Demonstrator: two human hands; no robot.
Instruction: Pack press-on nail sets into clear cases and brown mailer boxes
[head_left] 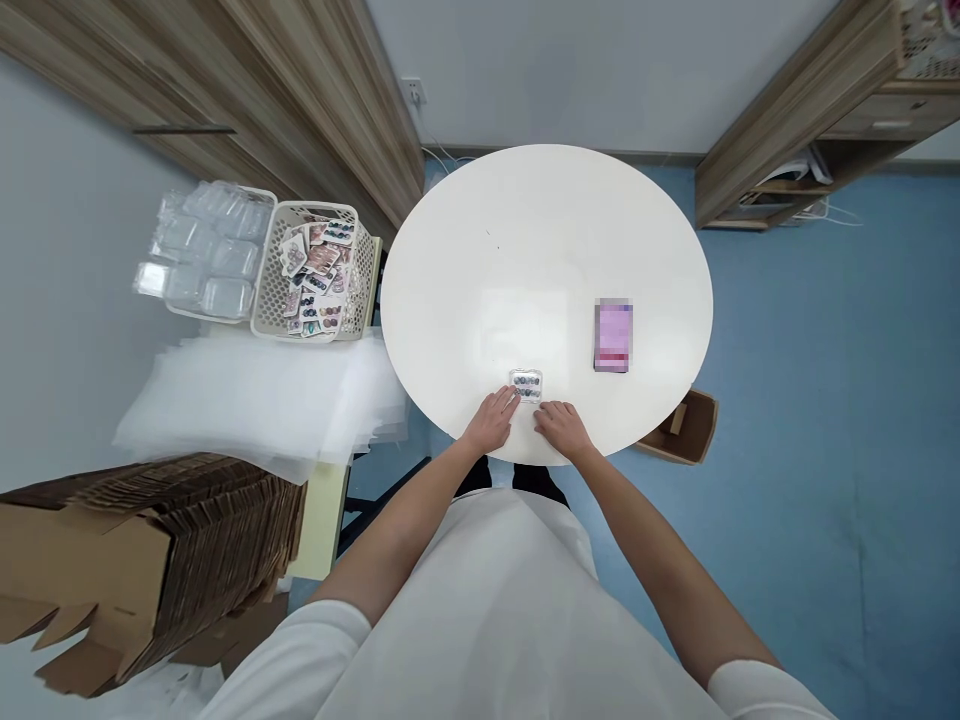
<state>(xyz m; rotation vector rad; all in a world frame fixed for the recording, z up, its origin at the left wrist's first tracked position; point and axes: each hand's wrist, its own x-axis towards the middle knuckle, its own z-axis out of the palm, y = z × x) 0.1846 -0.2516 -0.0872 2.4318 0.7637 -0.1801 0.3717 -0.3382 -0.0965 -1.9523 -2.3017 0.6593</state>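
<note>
A small clear plastic case (527,376) lies near the front edge of the white round table (540,220). Two rows of dark, shiny pieces that look like false nails show inside it. My left hand (492,418) rests with stretched fingers at the case's left side, fingertips touching its lower left corner. Just below the lower right corner, my right hand (562,428) lies on the tabletop with its fingers apart and a little bent. Neither hand is wrapped around the case. Whether the right fingertips touch it, I cannot tell.
A blurred pink and purple item (613,336) lies right of the case. To the left stand a basket (262,300) of nail cards, another holding clear plastic boxes (217,235), translucent sheets (247,395) and stacked flat cardboard (225,540). An open brown box (701,425) is below the table's right edge.
</note>
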